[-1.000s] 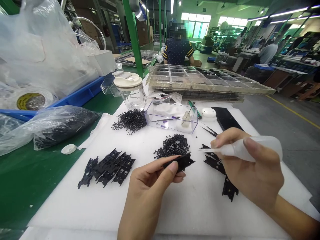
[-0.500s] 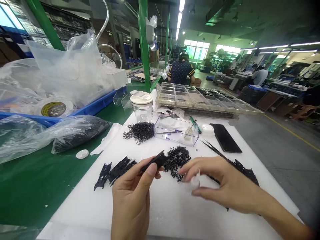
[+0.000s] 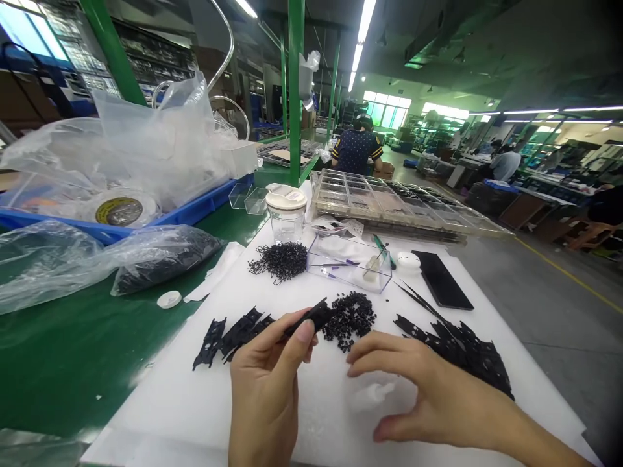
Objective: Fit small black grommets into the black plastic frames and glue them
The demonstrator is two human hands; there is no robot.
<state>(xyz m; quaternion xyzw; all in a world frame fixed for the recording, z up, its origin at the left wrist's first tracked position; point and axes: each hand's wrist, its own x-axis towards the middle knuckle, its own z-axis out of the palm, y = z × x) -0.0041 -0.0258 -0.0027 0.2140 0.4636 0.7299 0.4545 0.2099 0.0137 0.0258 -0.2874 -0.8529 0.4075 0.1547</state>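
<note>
My left hand point(image 3: 272, 373) grips a thin black plastic part point(image 3: 317, 318) between thumb and fingers, held tilted above the white work surface. To its right, my right hand point(image 3: 413, 383) is spread, thumb and fingers apart. A small translucent white bottle with a narrow tip point(image 3: 374, 394) is in the gap between them, blurred; it appears to be on its side and apart from the fingers. Just beyond both hands is a pile of tiny black pieces point(image 3: 351, 314). Similar black plastic parts lie left point(image 3: 210, 340) and right point(image 3: 474, 357), tweezers point(image 3: 421, 298) partly over the right group.
Farther back are a heap of black bent pieces point(image 3: 280, 261), a lidded cup point(image 3: 286, 214), a clear box point(image 3: 348, 263) and a phone point(image 3: 442, 279). Beyond stands a compartment tray point(image 3: 389, 204). A blue bin point(image 3: 195, 207) and bagged black material point(image 3: 165, 256) are left. Another person point(image 3: 357, 149) sits ahead.
My right hand has opened and let go of the small white bottle, which is now lower, near the work surface. The left hand still holds the black part; the view has shifted slightly.
</note>
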